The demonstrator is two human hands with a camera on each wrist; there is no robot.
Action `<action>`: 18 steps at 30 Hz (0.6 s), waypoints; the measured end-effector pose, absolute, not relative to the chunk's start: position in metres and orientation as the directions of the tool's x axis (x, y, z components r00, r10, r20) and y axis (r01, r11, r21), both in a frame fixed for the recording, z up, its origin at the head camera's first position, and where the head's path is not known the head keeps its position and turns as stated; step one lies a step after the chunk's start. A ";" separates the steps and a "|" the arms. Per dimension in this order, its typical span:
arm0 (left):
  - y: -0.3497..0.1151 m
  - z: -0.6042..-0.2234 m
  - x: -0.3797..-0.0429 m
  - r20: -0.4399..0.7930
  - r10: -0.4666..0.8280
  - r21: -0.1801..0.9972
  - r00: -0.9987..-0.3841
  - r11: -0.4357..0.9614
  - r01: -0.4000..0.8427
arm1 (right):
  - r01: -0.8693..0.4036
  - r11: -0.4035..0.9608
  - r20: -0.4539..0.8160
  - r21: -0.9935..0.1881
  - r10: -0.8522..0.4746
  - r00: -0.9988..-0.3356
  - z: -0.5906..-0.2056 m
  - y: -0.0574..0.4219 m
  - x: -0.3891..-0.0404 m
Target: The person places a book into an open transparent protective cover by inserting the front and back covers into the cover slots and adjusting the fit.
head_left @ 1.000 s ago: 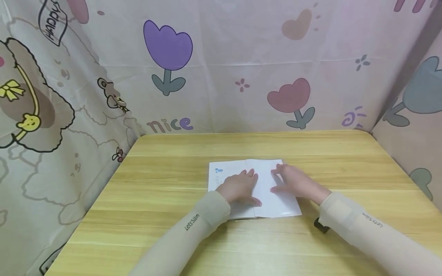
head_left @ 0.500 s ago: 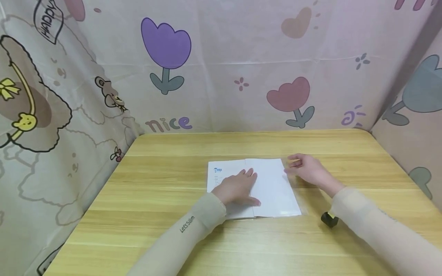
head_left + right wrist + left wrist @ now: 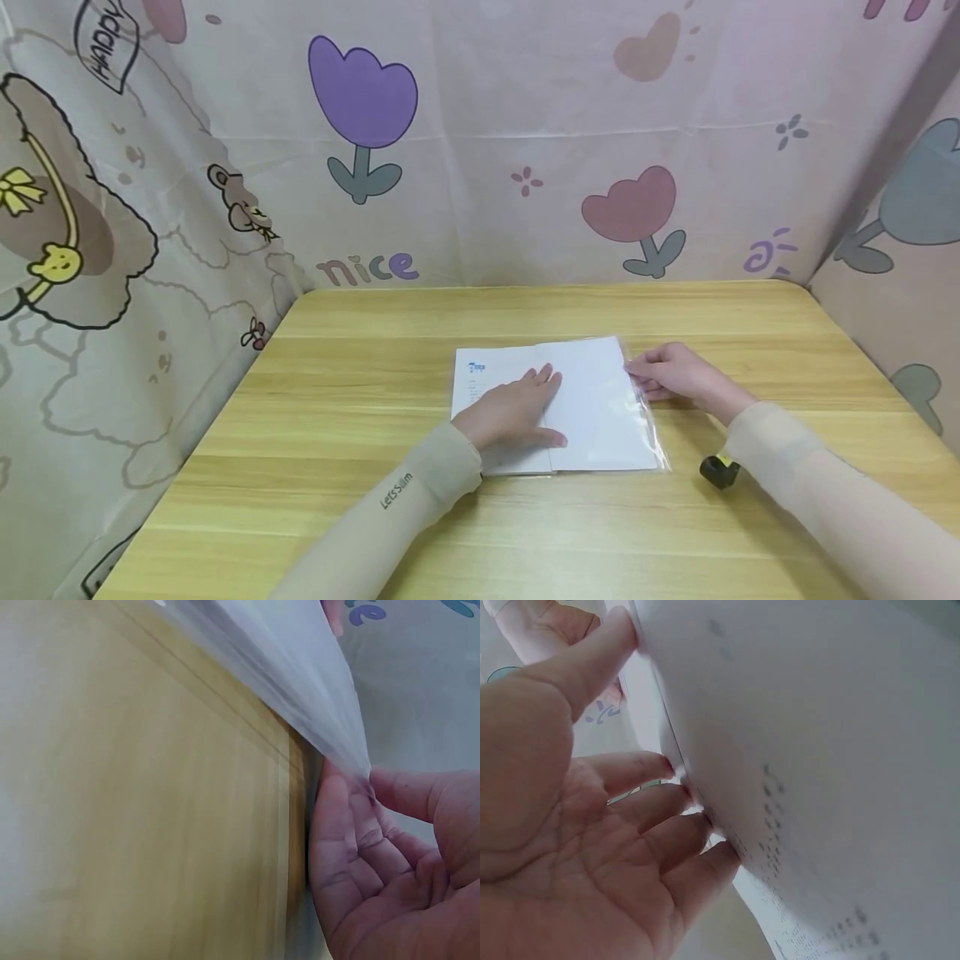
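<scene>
An open book point(image 3: 592, 417) lies on the wooden table, its left page point(image 3: 480, 408) printed with a blue heading and small text, its right side plain white. A clear plastic cover point(image 3: 654, 433) sticks out past the right edge. My left hand point(image 3: 513, 410) rests across the fold, fingers spread; in the left wrist view its fingertips touch the paper. At the right edge my right hand point(image 3: 678, 375) pinches the cover's margin between thumb and fingers. The right wrist view shows that thin, whitish sheet point(image 3: 300, 690) lifted off the table at the pinch.
The wooden table point(image 3: 337, 417) reaches back to a printed cloth point(image 3: 480, 167) with tulips, which also hangs along the left and right sides. A small black device point(image 3: 720, 472) shows beneath the right wrist.
My right hand has left the white page, moved right past the book's edge and taken hold of the plastic margin, which has risen slightly. My left hand stays on the fold.
</scene>
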State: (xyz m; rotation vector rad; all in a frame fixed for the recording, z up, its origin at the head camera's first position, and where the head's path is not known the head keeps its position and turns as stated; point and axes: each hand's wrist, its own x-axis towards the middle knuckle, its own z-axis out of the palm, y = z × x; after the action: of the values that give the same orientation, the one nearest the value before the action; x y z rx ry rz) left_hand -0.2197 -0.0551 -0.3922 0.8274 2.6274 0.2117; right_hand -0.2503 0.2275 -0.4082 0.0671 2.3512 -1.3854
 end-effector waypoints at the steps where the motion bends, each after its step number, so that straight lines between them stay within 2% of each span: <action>1: -0.056 -0.393 -0.220 -0.299 0.582 0.263 -0.756 0.812 0.521 | 0.247 0.504 -0.371 -0.828 -0.162 -0.914 -0.409 0.227 -0.251; 18: -0.055 -0.399 -0.219 -0.229 0.570 0.347 -0.789 0.805 0.481 | 0.255 0.488 -0.378 -0.835 -0.172 -0.909 -0.406 0.220 -0.255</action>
State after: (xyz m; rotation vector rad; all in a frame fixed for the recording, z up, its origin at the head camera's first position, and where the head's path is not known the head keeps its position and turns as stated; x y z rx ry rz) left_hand -0.2189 -0.0546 -0.3985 0.8004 2.6690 0.3891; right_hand -0.2554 0.2201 -0.4062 0.0682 2.3239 -1.4036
